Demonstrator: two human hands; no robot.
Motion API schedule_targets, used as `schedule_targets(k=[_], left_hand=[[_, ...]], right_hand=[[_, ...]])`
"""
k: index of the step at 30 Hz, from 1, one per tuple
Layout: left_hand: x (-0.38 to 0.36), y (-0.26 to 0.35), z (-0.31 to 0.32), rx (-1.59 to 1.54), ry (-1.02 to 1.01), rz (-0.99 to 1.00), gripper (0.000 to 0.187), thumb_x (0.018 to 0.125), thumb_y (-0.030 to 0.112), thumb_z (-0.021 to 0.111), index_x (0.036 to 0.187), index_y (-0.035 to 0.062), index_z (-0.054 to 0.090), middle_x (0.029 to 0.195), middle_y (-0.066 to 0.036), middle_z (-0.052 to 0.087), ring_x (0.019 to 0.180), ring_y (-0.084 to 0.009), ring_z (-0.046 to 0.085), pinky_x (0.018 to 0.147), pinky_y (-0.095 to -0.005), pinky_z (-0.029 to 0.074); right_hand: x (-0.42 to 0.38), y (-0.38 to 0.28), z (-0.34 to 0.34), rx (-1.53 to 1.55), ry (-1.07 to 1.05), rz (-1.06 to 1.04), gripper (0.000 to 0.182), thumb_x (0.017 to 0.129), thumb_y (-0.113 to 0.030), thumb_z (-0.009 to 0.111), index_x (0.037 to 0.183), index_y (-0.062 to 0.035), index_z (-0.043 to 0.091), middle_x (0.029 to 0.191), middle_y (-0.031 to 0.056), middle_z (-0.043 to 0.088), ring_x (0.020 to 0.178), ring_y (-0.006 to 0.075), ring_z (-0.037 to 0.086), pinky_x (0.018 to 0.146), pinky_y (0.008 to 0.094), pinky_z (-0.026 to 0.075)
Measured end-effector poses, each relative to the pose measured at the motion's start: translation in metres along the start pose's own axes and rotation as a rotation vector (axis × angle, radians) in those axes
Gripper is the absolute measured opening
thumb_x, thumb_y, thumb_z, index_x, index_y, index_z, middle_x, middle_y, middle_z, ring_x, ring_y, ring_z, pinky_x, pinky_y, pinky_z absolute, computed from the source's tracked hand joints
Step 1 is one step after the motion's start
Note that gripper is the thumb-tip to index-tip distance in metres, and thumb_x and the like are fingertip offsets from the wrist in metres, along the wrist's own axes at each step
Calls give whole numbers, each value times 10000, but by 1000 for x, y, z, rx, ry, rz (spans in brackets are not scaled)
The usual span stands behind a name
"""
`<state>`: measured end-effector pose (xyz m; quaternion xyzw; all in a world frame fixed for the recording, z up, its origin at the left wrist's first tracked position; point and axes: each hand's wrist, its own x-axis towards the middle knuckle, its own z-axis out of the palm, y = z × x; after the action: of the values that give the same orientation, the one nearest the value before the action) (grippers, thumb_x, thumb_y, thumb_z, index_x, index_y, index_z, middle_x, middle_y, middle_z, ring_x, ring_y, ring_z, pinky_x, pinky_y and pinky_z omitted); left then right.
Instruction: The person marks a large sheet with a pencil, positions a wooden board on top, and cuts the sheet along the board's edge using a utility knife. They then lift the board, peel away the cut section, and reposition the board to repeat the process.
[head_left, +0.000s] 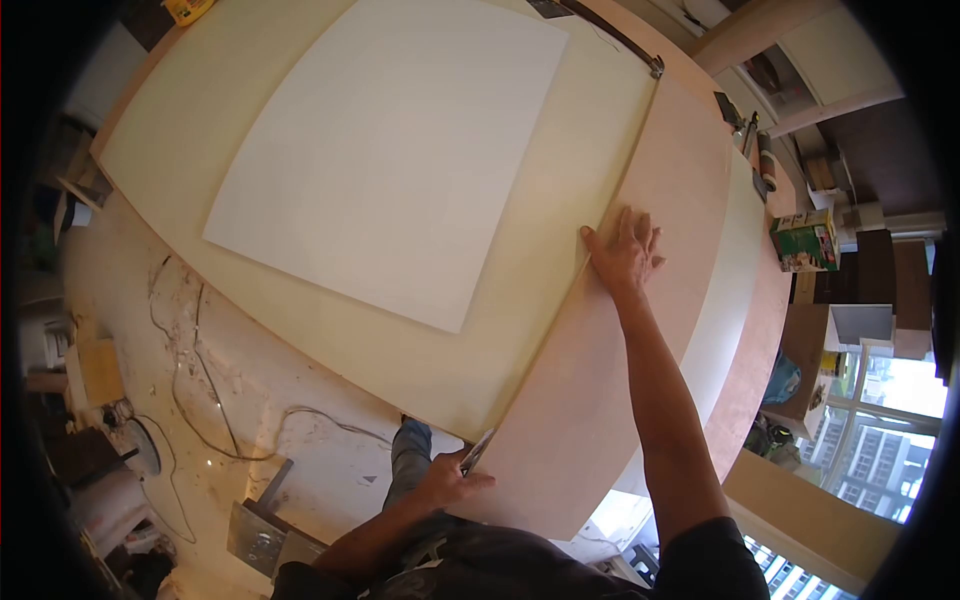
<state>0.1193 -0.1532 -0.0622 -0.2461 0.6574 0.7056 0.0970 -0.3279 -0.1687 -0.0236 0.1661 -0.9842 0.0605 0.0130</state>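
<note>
A long pinkish-brown board [560, 430] lies across a large cream-coloured sheet [400, 365] on the work surface. My right hand [625, 250] rests on the board with its fingers spread, the thumb at the board's left edge. Low in the view, at the near corner of the cream sheet, my left hand [452, 482] is closed around a small metallic tool [478, 452], whose exact kind I cannot make out. It sits beside the near end of the board. A white rectangular panel [390, 160] lies on the cream sheet.
A green box [805, 240] stands at the right edge, near a roller [767, 165] and other tools. A dark curved strip [610, 32] lies at the far edge. Cables [205, 370] trail over the floor at left. A yellow container [187, 10] is top left.
</note>
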Motion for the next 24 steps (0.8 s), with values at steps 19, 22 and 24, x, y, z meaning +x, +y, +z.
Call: schedule_targets(k=[19, 22, 24], left_hand=[[2, 5, -6, -168, -145, -189, 375, 870, 300, 757, 1136, 44, 691, 864, -85, 718, 819, -147, 661, 775, -331, 520], [2, 2, -3, -203, -140, -144, 384, 876, 301, 747, 1164, 54, 687, 915, -94, 732, 847, -169, 680, 796, -334, 527], [1, -1, -4, -187, -153, -149, 402, 880, 302, 741, 1196, 61, 676, 961, -107, 739, 878, -193, 693, 815, -345, 532]], right_hand=[[11, 3, 11, -57, 7, 32, 800, 854, -566, 624, 1552, -251, 391, 1655, 116, 239, 1526, 421, 135, 1185, 655, 102], [8, 2, 7, -7, -4, 52, 793, 839, -531, 618, 1544, -234, 409, 1655, 115, 242, 1527, 427, 126, 1191, 651, 95], [6, -2, 5, 1, -17, 69, 799, 835, -531, 619, 1546, -234, 406, 1655, 117, 240, 1528, 425, 121, 1195, 644, 95]])
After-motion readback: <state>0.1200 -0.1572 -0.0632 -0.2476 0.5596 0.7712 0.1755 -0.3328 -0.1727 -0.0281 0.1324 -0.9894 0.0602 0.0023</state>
